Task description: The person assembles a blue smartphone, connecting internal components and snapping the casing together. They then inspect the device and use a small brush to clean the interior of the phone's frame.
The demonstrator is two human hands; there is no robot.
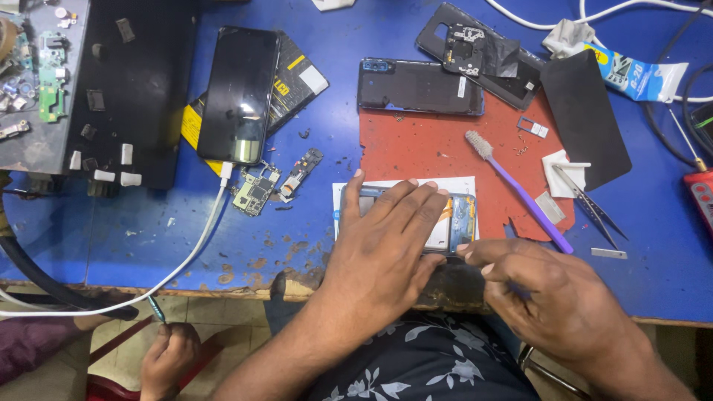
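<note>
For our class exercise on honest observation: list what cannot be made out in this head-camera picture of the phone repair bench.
- Opened phone with bare blue insides: mostly hidden under the flat left hand.
- Right hand: its curled fingers hide whatever it pinches.
- Small green circuit boards: parts too small to tell.
- Red tool: cut off by the right edge.

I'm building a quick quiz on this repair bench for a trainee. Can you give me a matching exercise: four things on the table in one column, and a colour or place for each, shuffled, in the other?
Things:
1. toothbrush
2. opened phone
3. black phone
4. tweezers

Colour or place:
A. plugged into a white cable
B. under the left hand
C. purple handle, lying on the red mat
D. on the blue table, right of the red mat

Pairs: 1-C, 2-B, 3-A, 4-D
</note>
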